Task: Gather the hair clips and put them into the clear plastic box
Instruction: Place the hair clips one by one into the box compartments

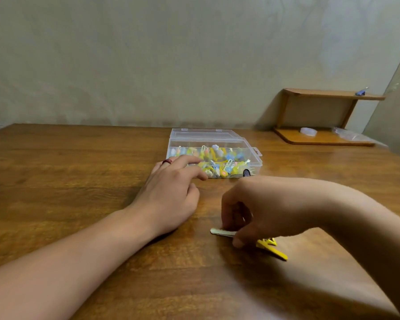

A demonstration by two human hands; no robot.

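The clear plastic box [255, 158] stands open on the wooden table, its lid tilted back, holding several coloured hair clips [217, 159]. My left hand [171, 192] rests on the table just in front of the box's left end, fingers relaxed and reaching toward its front wall. My right hand [256, 206] is lower and nearer, its fingertips pinching a pale flat hair clip [219, 231] that lies on the table. A yellow hair clip [273, 249] lies just right of it, partly under my right hand.
A small wooden shelf [321, 95] stands at the back right against the wall, with a blue object [360, 92] on top and a clear lid-like piece [308, 131] on its base. The wall runs close behind the table [56, 181].
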